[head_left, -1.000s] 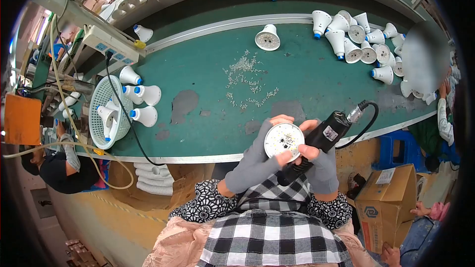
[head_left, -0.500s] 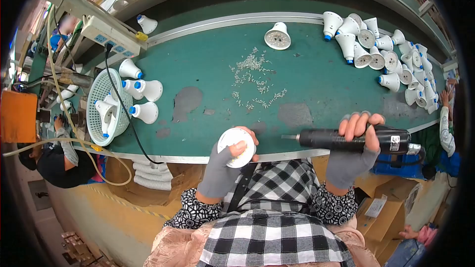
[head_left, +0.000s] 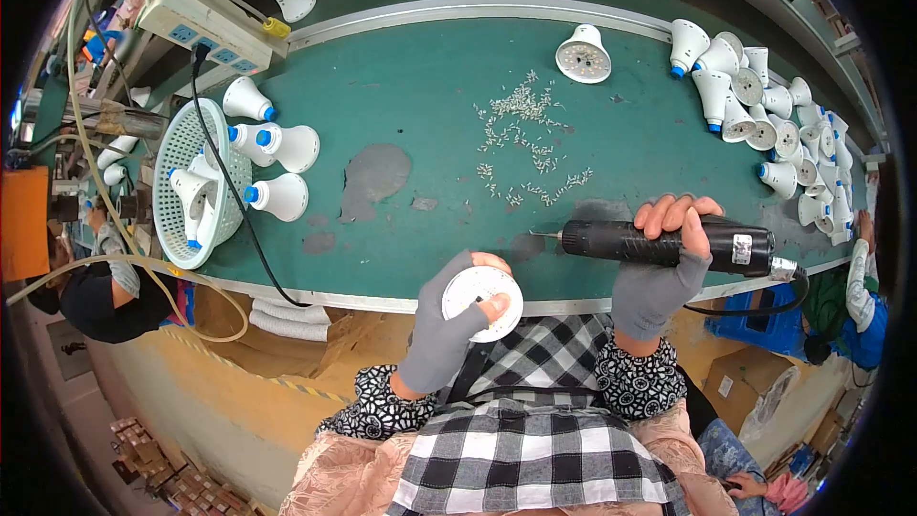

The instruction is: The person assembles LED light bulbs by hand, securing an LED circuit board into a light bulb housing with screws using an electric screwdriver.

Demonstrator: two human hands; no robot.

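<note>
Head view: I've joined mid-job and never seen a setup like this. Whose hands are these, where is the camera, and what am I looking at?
There is no machine arm here. One camera, worn on a person's head, looks forward and down at that person's own hands, in grey fingerless gloves.

The left hand holds a round white piece, thumb across its face. The right hand grips a black corded tool; its thin tip points left, clear of the piece.

On the green bench, small pale bits lie scattered, with one white bulb-shaped housing beyond them. More housings crowd the right. At left, a pale basket holds white pieces.
</note>
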